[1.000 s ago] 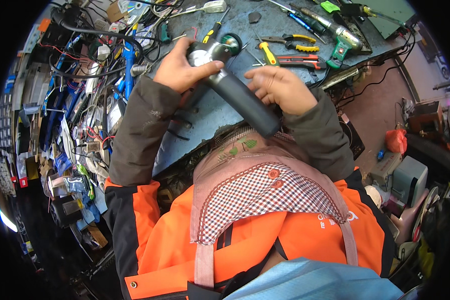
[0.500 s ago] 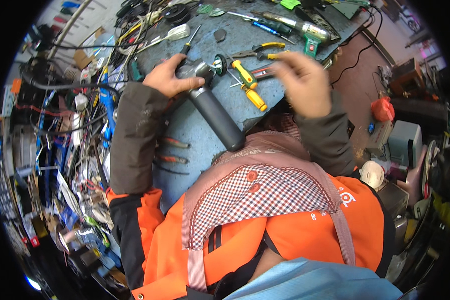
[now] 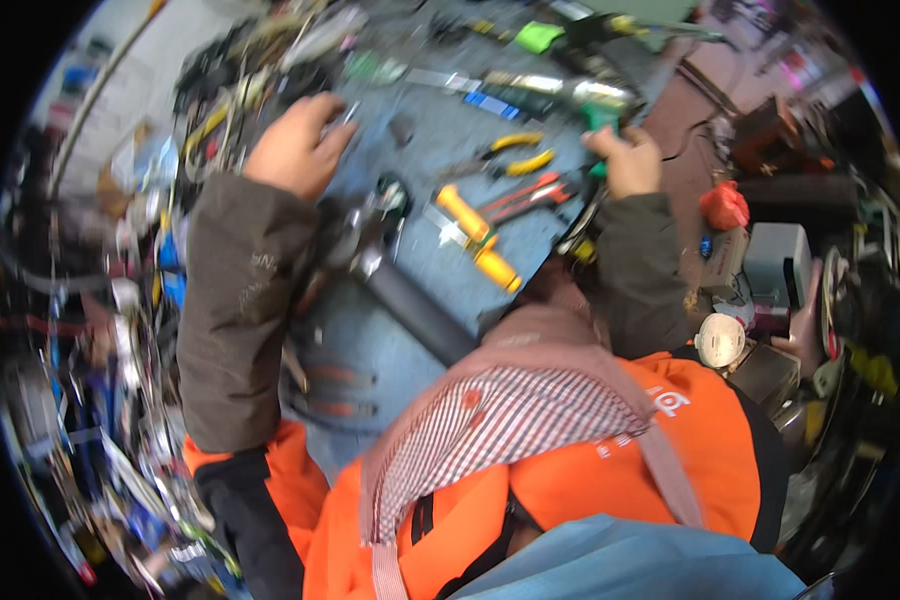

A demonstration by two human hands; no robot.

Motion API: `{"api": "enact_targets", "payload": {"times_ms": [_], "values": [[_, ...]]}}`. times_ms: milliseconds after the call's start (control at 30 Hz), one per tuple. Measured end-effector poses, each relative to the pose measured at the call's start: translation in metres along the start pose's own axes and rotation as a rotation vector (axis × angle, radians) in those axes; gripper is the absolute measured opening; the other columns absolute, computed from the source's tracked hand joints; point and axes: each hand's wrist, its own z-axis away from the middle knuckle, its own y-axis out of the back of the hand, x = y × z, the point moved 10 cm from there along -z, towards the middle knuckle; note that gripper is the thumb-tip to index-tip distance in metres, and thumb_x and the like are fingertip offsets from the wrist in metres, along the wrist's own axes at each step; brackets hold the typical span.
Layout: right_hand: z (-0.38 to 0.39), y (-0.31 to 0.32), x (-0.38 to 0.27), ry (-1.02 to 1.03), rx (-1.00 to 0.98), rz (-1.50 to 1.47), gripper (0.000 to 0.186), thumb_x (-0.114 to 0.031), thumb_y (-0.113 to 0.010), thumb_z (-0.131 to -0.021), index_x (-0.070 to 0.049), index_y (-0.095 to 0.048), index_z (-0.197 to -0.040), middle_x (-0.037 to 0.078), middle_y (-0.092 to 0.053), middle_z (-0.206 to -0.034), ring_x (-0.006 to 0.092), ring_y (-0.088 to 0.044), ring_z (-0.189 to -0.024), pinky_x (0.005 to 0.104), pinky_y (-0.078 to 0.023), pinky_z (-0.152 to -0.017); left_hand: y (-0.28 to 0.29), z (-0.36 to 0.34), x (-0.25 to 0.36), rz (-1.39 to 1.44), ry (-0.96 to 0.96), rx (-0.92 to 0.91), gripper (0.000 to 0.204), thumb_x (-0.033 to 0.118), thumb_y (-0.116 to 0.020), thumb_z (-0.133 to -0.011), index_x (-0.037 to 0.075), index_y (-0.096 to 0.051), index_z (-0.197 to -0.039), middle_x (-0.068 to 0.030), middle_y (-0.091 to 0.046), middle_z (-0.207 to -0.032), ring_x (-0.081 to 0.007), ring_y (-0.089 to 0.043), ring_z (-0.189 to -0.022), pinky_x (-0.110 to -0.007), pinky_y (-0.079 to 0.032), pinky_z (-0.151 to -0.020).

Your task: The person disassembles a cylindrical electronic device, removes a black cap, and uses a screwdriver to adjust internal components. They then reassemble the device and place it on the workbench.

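Note:
My left hand (image 3: 300,148) hangs over the blue worktop (image 3: 425,235), beyond the head of a dark angle grinder (image 3: 410,302). Its thumb and forefinger show apart, a thin shiny thing by their tips; blur hides whether they pinch it. The grinder lies slanted, its lower end against my apron, with a small round green part (image 3: 394,190) by its metal head. Over on the right, my right hand (image 3: 630,160) has its fingers closed around the green handle of a metal-barrelled heat gun (image 3: 592,95). Two yellow-handled screwdrivers (image 3: 467,213) lie between the hands.
Yellow-handled pliers (image 3: 522,150) and a red-and-black tool (image 3: 528,197) lie mid-table. A bright green object (image 3: 539,38) sits at the back. Cables and clutter crowd the left side. Beyond the table's right edge are a red bag (image 3: 726,205) and a grey box (image 3: 778,265).
My left hand has let go of the grinder and moved off its head. The right hand has gone from above the pliers to the heat gun's handle. The whole view has shifted and blurred.

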Motion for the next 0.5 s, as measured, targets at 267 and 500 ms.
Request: {"api": "enact_targets", "payload": {"times_ms": [267,500], "values": [[0.013,0.014,-0.022,0.055,0.018,-0.512,0.031,-0.003,-0.071,-0.083,0.001,-0.061,-0.112,0.007,-0.064,-0.091,0.0179,-0.063,-0.067,0.0335,-0.057,-0.066,-0.064,-0.122,-0.075,-0.225,-0.022,-0.036,0.058,0.020,-0.082,-0.081,0.004,-0.063,-0.134,-0.0208,-0.065,-0.124,-0.0399,-0.066,-0.110,-0.045,-0.054,-0.096],[0.039,0.011,-0.044,0.025,-0.262,-0.764,0.044,-0.006,-0.065,-0.093,-0.005,-0.051,-0.135,0.011,-0.061,-0.093,0.0195,-0.061,-0.068,0.0359,-0.053,-0.059,-0.107,-0.131,-0.097,-0.243,-0.004,-0.064,0.047,0.025,-0.085,-0.080,0.003,-0.072,-0.119,-0.0212,-0.068,-0.116,-0.0418,-0.066,-0.111,-0.047,-0.053,-0.097]]}}
